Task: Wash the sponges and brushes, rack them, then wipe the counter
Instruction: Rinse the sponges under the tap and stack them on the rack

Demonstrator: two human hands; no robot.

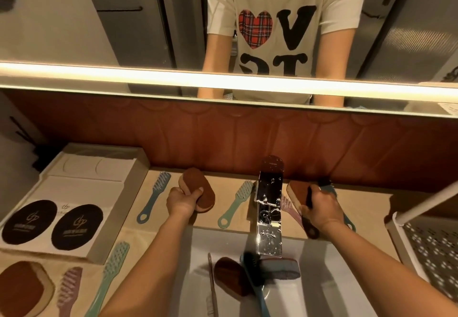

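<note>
A mirror (99, 19) spans the top and reflects a person in a white T-shirt. Below it a tan bench (366, 207) runs across, with a white sink (334, 279) set into it at the near middle. A pale box (81, 187) sits on the bench at far left and holds two dark oval pads (29, 221). A white perforated rack (431, 247) stands at the right edge. A chrome tap (269, 207) reaches from the back wall over the sink. The left hand (183, 202) is curled round a brown sponge (200, 187) at the back of the bench, left of the tap, thumb on top. The right hand (322, 207), right of the tap, is closed round a dark brush (312, 232) and the edge of a second sponge (297, 191); a teal brush (352, 227) and a pink brush (288, 205) lie just beside it. In the sink lie a third sponge (230, 277), a grey sponge (282, 267) under the spout, a blue brush (255, 284) across them and a thin brush (212, 279). On the bench to the left lie a fifth sponge (22, 287), a long green brush (109, 274), a mauve brush (69, 289), a slate brush (153, 197) and a mint brush (235, 202).
</note>
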